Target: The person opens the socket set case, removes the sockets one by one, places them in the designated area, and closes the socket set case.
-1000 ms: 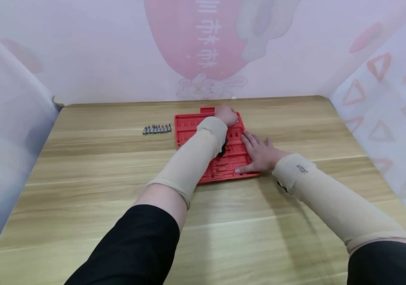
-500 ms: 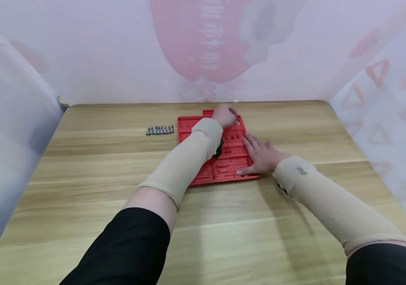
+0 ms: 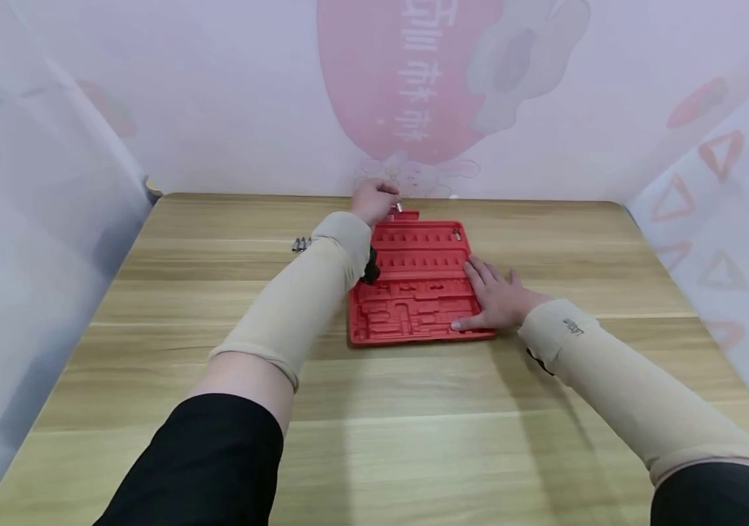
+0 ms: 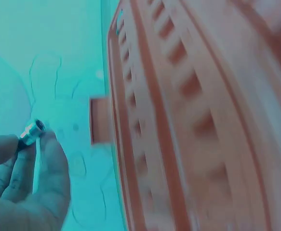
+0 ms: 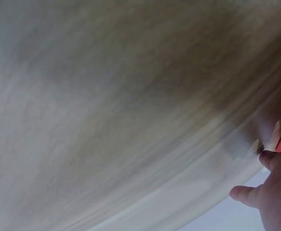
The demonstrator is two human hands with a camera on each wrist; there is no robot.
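Observation:
My left hand [image 3: 374,201] is raised past the back left part of the red tool case [image 3: 408,275]. Its thumb and fingers pinch a small shiny metal bit socket [image 4: 33,132], its hollow end facing outward in the left wrist view. My right hand [image 3: 495,296] lies spread over the case's right edge, fingers straight. One metal piece [image 3: 457,235] sits in the slot at the case's back right corner; the other moulded slots in view hold nothing. Left of the case, a row of bit sockets [image 3: 302,245] stands on the table, partly hidden behind my left sleeve.
The wooden table [image 3: 413,424] extends all around the case, with printed fabric walls [image 3: 249,109] behind and at both sides. A red latch tab [image 4: 100,120] juts from the case's back edge.
My left hand has moved left from the case's back right corner to beyond its back edge, where the socket in its fingers shows. My right hand stays on the case. The head view has shifted slightly.

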